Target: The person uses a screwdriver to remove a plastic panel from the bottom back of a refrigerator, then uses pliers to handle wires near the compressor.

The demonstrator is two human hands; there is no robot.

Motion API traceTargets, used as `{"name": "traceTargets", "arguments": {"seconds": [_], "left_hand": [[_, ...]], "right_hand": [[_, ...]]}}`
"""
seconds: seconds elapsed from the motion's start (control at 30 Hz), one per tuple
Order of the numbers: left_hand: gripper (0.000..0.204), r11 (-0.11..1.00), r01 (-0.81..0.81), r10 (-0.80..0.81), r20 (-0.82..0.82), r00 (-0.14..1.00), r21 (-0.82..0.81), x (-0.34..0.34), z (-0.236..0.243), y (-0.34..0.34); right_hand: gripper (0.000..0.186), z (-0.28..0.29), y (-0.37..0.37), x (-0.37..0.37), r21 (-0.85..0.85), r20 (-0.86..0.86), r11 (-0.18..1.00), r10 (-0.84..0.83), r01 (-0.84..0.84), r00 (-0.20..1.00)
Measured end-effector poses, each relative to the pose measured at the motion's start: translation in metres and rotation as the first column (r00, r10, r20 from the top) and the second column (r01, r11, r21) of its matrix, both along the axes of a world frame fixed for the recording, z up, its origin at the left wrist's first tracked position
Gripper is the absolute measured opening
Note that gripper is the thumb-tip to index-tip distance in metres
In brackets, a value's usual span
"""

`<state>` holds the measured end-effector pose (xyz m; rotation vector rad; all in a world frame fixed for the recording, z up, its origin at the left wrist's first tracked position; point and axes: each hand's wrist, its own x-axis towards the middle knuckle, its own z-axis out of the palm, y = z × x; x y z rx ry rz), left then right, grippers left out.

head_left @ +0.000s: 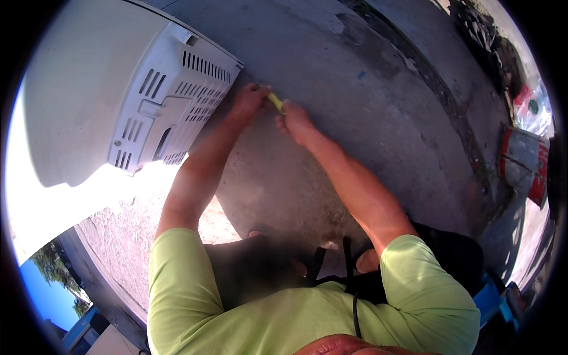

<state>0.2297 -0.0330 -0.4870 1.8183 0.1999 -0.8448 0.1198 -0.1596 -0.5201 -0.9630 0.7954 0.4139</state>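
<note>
Head view: yellow object [276, 102] between both hands [251, 99] [295, 120]

Grey concrete floor [367, 154], rough and stained, lies mostly in shade. A dark, uneven seam [435, 83] crosses it from the top down the right side, and a small blue scrap [361, 75] lies left of this seam. At the lower left, strong sunlight bleaches the pale ground [121, 236] almost white; beyond it, blue sky [41, 290] and green foliage [50, 263] show near the rim. Along the right edge stand a dark heap of debris [476, 35], a clear plastic bag [535, 112] with red and green in it, and a red and grey bucket-like container [523, 163].
</note>
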Motion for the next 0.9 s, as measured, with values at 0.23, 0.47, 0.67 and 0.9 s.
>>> {"name": "traceTargets", "arguments": {"seconds": [0.23, 0.47, 0.67, 0.9], "left_hand": [[0.031, 0.999, 0.019, -0.018, -0.009, 1.000, 0.041, 0.003, 0.001, -0.004], [0.033, 1.000, 0.019, -0.019, 0.013, 1.000, -0.006, 0.005, -0.004, 0.000], [0.033, 0.997, -0.010, 0.003, -0.080, 0.997, -0.083, 0.002, 0.005, -0.012], [0.030, 0.995, -0.023, 0.017, -0.059, 0.998, -0.098, 0.004, 0.003, -0.008]], "right_hand": [[0.035, -0.016, 0.010, -0.007, -0.906, 0.298, 0.390, 0.316, 0.163, 0.901], [0.034, 0.003, -0.020, 0.000, 0.337, -0.169, 0.940, 0.003, 0.055, 0.986], [0.039, -0.029, -0.002, -0.004, -0.738, 0.306, 0.664, 0.169, 0.121, 0.937], [0.027, 0.009, -0.027, -0.002, 0.227, -0.090, 0.973, -0.022, 0.042, 0.996]]}}
